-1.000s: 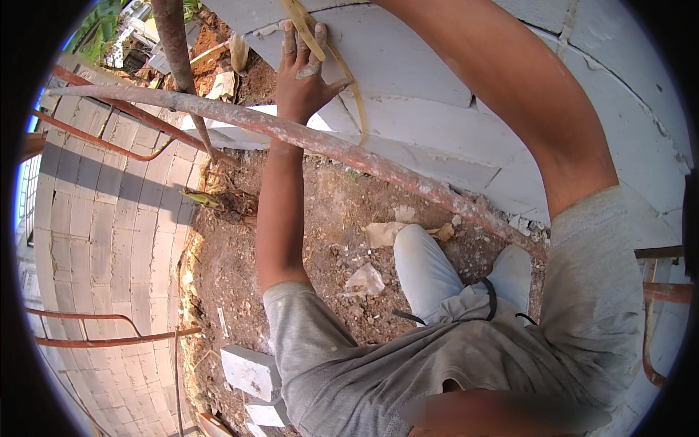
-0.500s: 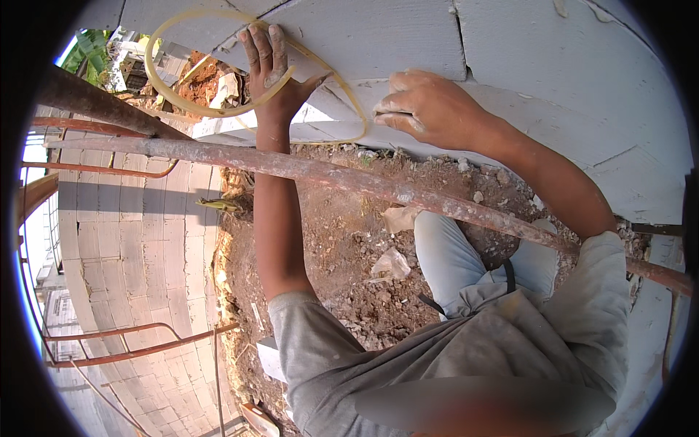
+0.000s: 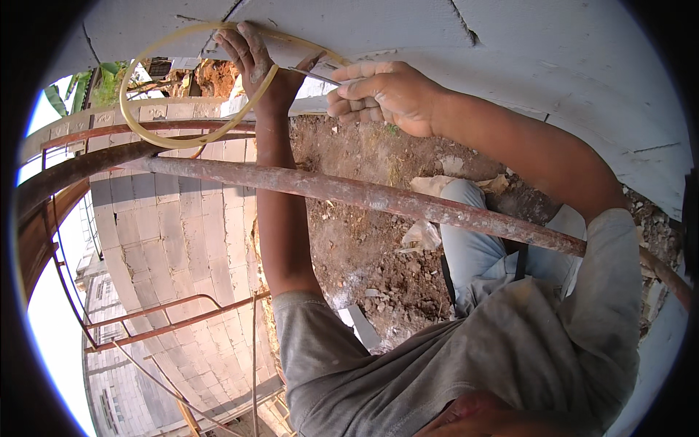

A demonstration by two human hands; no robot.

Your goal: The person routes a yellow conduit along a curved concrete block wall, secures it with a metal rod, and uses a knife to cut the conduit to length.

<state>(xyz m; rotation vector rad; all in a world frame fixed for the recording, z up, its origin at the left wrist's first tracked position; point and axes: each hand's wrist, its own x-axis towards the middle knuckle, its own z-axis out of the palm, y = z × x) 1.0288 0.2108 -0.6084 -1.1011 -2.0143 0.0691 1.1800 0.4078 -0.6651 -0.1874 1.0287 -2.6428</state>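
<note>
Hose (image 3: pixel 175 143) placed at eleven o'clock, end loose: our left hand (image 3: pixel 279 88) spread against it, our right hand (image 3: pixel 393 95) pinching a rod (image 3: pixel 314 76)

A translucent yellow plastic tube (image 3: pixel 175 143) is curving in a wide loop, running past the left hand's (image 3: pixel 282 89) fingertips beside the pale grey block wall (image 3: pixel 524 51), one end showing before that hand. A slim grey rod (image 3: pixel 314 75) is jutting leftward from the right hand (image 3: pixel 397 96), pointing toward that end.
</note>
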